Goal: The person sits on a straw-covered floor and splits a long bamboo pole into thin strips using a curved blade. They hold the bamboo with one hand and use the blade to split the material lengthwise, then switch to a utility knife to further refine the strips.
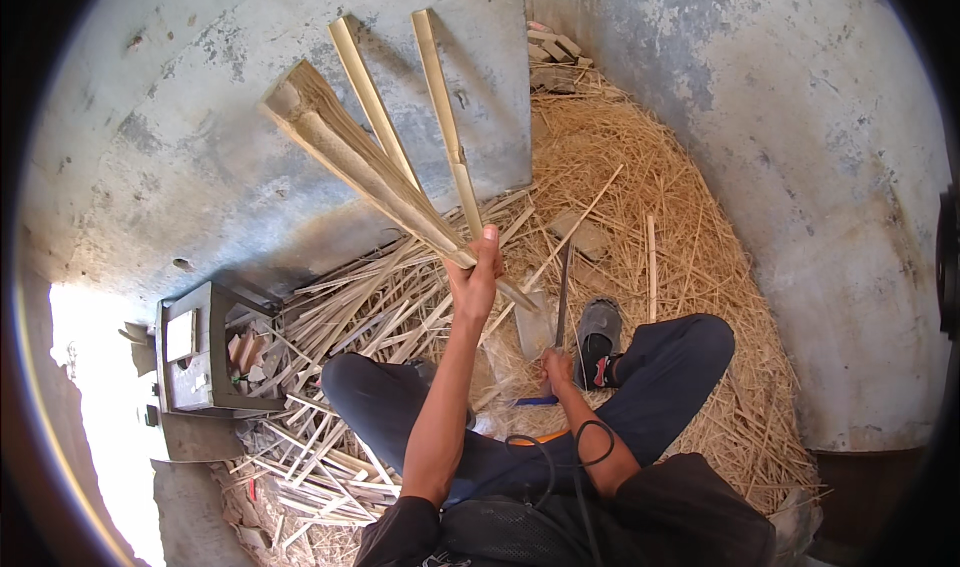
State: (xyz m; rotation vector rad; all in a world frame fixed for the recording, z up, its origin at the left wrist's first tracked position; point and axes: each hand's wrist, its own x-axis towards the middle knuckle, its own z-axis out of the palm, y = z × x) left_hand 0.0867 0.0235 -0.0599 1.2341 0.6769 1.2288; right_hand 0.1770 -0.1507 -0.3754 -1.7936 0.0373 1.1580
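Split bamboo piece is in your left hand, which is closed around its narrow lower part with the thumb up along the top; from there the trough-shaped length slants up and to the left of that hand, its broad end highest, while a short tip pokes out to the right of your fist. Your right hand, below and to the right of the left one, is curled closed around a dark long-bladed tool whose blade points up away from the fingers, with a blue bar showing just under that hand. Above your left hand, two narrow strips stand slanted in front of the grey wall; you cannot tell from this view whether the right-hand one touches your thumb. Between your hands, just left of the blade, a pale flat slab lies on the ground. A heap of cut strips spreads to the left of your left hand, with a dark open box farther out past it. Your shoe is just right of your right hand, and straw-like shavings cover the ground beyond.
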